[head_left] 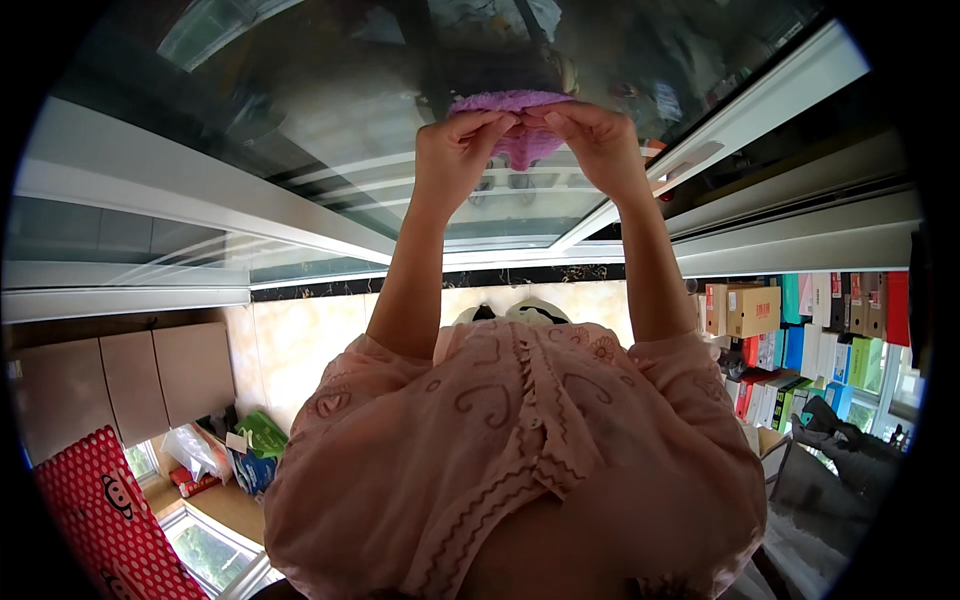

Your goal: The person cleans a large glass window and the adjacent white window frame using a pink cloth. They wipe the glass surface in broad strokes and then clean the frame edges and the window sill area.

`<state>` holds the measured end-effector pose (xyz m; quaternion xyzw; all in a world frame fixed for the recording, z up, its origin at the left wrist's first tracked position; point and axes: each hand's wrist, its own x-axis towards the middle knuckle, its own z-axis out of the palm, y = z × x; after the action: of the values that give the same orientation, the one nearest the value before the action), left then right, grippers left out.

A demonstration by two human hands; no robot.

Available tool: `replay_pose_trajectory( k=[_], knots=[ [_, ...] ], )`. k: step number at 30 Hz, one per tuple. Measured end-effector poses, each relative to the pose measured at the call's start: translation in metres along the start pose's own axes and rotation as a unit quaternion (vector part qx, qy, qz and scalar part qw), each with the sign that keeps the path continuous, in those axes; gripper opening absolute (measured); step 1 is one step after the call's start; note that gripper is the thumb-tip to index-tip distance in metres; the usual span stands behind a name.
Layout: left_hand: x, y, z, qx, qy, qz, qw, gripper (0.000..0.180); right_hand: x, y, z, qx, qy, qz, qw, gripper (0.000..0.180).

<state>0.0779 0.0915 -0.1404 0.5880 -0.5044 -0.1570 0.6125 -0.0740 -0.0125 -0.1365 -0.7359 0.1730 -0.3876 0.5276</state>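
Pink blouse fabric (520,450) with curly stitching fills the near view, and both my forearms rise out of it to the glass pane (330,110). At the top, my left grip (455,150) and right grip (590,140) are both closed on the purple cloth (520,140), fingertips pinching its upper edge side by side, so that it hangs bunched between them right up against the glass, close to the white window frame (200,200)

As I judge it, the wiping of this pane is somewhere in its middle: the cloth is at the glass but gathered in my fingers rather than spread flat on it. The pane shows mostly reflections, so I cannot tell which parts are already clean and which are left

Packages: off to my right, a tan cardboard box (752,310) sits among rows of slim boxes (800,360) standing on edge, red, blue, green, teal and white. At my lower left is a big red package with white dots and a cartoon face (100,510). Near it lie a green bag (262,435), a clear plastic bag (185,450) and a blue pack (250,468), beside plain tan cupboard panels (120,385). Their labels are too small to make out
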Motion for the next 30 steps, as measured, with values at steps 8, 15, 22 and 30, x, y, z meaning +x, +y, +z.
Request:
replay_pose_trajectory(
  k=[8, 15, 22, 30],
  knots=[
    [-0.024, -0.057, -0.004, -0.179, -0.041, -0.11, 0.977, 0.012, -0.015, 0.045, 0.008, 0.086, -0.077, 0.088, 0.989, 0.019],
    [-0.066, -0.124, -0.013, -0.074, -0.043, -0.172, 0.981, 0.013, -0.042, 0.111, 0.034, 0.038, -0.132, 0.079, 0.987, 0.012],
    [-0.07, -0.125, -0.013, 0.039, -0.049, -0.123, 0.99, 0.014, -0.042, 0.115, 0.056, -0.145, -0.059, 0.003, 0.988, 0.01],
    [-0.029, -0.067, -0.085, 0.108, 0.035, -0.008, 0.994, 0.01, 0.008, 0.026, 0.104, -0.179, -0.003, -0.086, 0.98, 0.01]
  ],
)
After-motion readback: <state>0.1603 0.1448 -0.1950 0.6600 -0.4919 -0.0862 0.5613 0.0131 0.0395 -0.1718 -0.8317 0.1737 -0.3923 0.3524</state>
